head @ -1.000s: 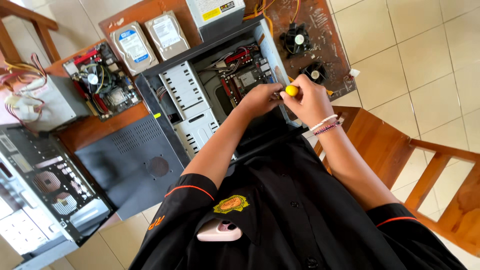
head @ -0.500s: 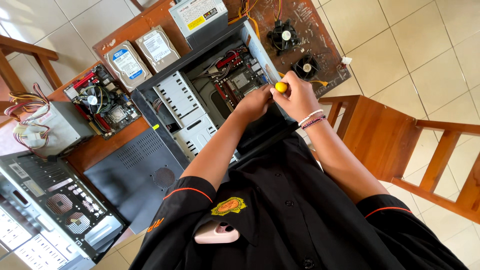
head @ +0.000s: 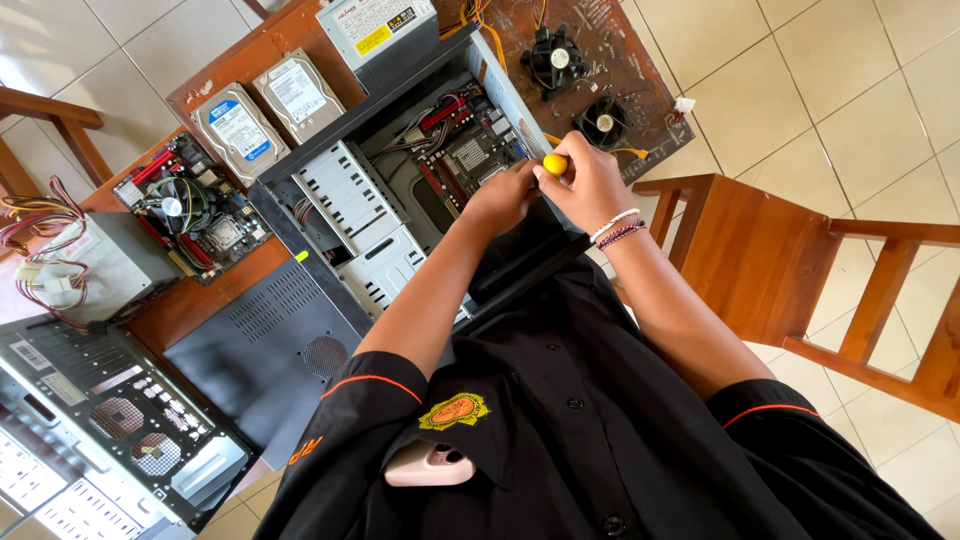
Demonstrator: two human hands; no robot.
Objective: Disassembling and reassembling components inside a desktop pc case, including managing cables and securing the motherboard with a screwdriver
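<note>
Over the open computer case (head: 400, 200), both hands work at its right-hand wall. Right hand (head: 590, 185) is clenched around a yellow-handled screwdriver (head: 555, 163); only the handle end shows, shaft and tip hidden by the fingers. Left hand (head: 500, 195) is curled just beside it, touching; whether it steadies the shaft or a screw cannot be told.

Risks, as judged:
- Tip slips off the screw head and gouges the installed motherboard (head: 465, 150) directly beside the hands.
- Loosened screw drops into the case among the cables.
- Case lies near the edge of the wooden surface (head: 250, 55); sideways force could shift it toward the chair (head: 760, 250).
</note>
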